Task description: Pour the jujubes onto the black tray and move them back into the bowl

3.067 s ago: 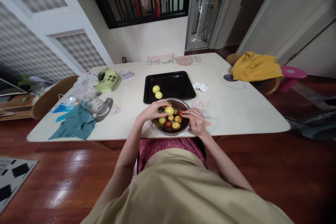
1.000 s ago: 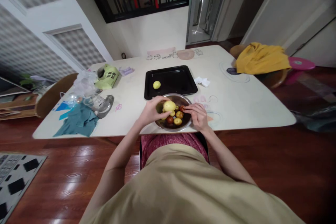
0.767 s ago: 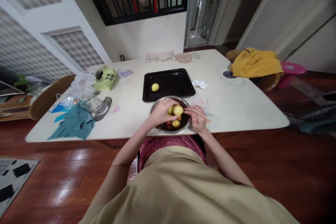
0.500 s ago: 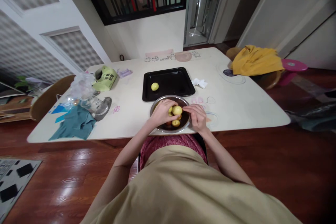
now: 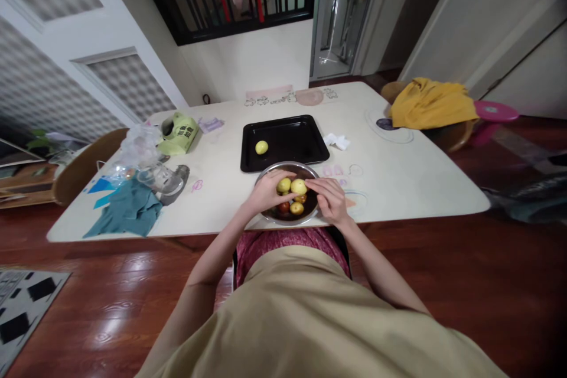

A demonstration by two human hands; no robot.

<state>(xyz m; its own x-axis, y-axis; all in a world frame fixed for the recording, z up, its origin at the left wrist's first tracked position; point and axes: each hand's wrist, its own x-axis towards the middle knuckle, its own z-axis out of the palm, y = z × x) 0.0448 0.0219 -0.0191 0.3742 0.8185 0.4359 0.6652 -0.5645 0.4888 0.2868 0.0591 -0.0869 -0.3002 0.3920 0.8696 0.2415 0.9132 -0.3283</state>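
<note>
A round pale-yellow fruit (image 5: 298, 186) is held over a steel bowl (image 5: 287, 222) at the table's near edge. My left hand (image 5: 269, 190) curves round its left side, thumb below and fingers above. My right hand (image 5: 330, 196) is closed in a loose pinch, its fingertips against the fruit's right edge. Within the bowl lie another yellow fruit (image 5: 284, 185), a smaller yellow one (image 5: 296, 208) and a reddish one (image 5: 283, 207). The fruit's exact kind is unclear. Behind the bowl, one pale-yellow fruit (image 5: 261, 147) sits on a black baking tray (image 5: 287, 136).
Crumpled white tissue (image 5: 337, 142) lies right of the tray on the white table (image 5: 398, 183). To the left are a green tissue pack (image 5: 179, 133), clear plastic bags (image 5: 139, 147) and a teal cloth (image 5: 126, 207). A yellow garment (image 5: 432, 103) drapes over a chair at the right.
My left fingers have drawn back slightly to the left, showing more of the fruit in the bowl. My right fingertips have shifted a little onto the held fruit. The tray has not moved.
</note>
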